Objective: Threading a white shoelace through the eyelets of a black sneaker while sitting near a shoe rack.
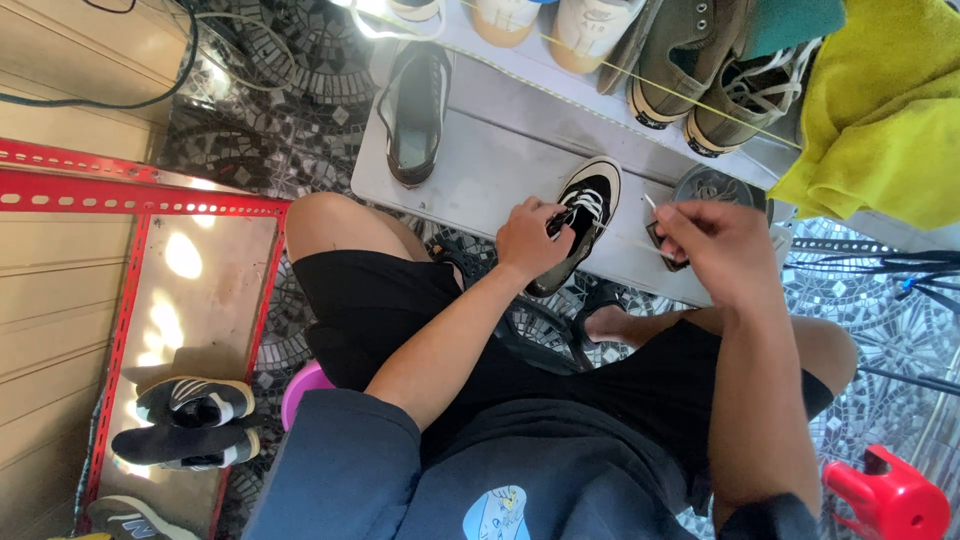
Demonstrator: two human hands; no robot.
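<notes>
Head view: my left hand (pixel 530 238) is gripping the black sneaker (pixel 583 222) on the grey bench (pixel 480 170), while my right hand (pixel 715 245) is pinching its white lace (pixel 650 205). Pulling hard is likely risking tipping the shoe floorward.

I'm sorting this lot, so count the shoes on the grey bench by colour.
Black shoes: 2
Olive-green shoes: 2
Pale shoes, cut off at the top edge: 3
Total: 7
</notes>
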